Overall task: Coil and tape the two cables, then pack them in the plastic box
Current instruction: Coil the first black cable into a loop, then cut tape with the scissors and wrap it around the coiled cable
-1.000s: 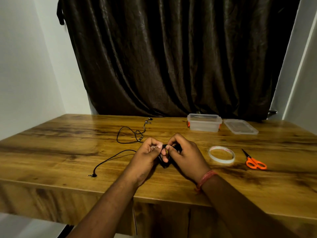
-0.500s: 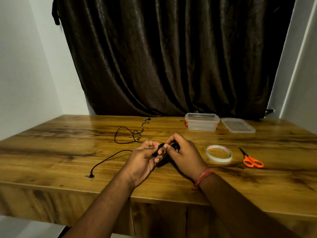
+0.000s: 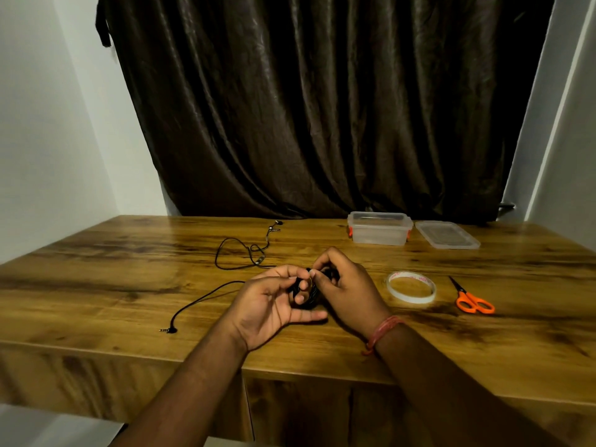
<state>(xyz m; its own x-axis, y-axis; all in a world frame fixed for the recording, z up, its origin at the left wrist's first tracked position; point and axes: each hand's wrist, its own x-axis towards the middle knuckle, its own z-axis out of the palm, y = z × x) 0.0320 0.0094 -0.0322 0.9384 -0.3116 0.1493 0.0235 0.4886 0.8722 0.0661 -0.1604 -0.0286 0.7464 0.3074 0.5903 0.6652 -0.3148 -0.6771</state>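
You've got a wooden worktop (image 3: 96, 285) with a strong dark grain, and it runs back to a dark brown curtain (image 3: 322, 108) hanging in heavy folds behind the far edge. White walls (image 3: 42, 124) sit on both sides of that curtain. Over on your right, a small pair of orange-handled scissors (image 3: 471, 299) lies flat on the wood, blades closed and pointing away from you. Under the front edge you can see wooden cabinet fronts (image 3: 300, 411), kinda dim down there.

Wooden table (image 3: 96, 285), loose black cable (image 3: 238, 253), plastic box (image 3: 379, 235), lid (image 3: 446, 235), tape roll (image 3: 411, 287), orange scissors (image 3: 472, 300)
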